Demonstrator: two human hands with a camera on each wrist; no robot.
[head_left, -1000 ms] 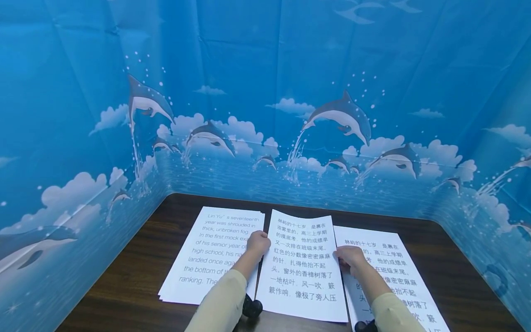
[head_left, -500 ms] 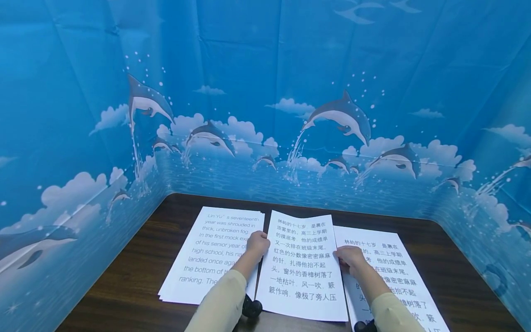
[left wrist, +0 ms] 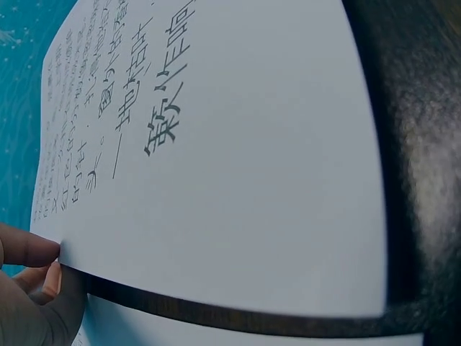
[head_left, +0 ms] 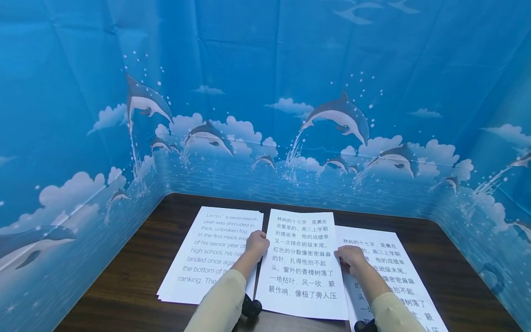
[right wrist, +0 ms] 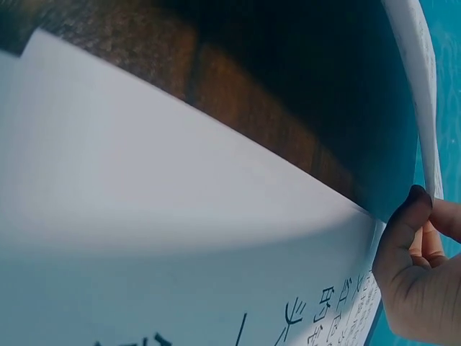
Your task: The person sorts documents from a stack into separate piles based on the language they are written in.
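Note:
A sheet of paper (head_left: pixel 302 267) printed with Chinese text is held up between both hands in the head view. My left hand (head_left: pixel 257 244) pinches its left edge between thumb and fingers, as the left wrist view also shows with the same sheet (left wrist: pixel 274 180). On the opposite edge, my right hand (head_left: pixel 350 258) pinches the sheet; in the right wrist view the thumb and fingertips (right wrist: pixel 418 198) meet at the paper's edge. Dark tabletop shows beneath the raised sheet in both wrist views. The sheet's underside is hidden in the head view.
To the left lies a stack of paper (head_left: pixel 220 249) with English text, its edges slightly uneven. Partly under the right forearm is another sheet (head_left: pixel 398 272) with Chinese text. The dark wooden table (head_left: pixel 120 272) meets a blue dolphin-print backdrop (head_left: pixel 249 92) at its sides and back.
The held sheet's top edge, which dipped in a curve, now looks straighter. Both hands keep their grip in nearly the same place.

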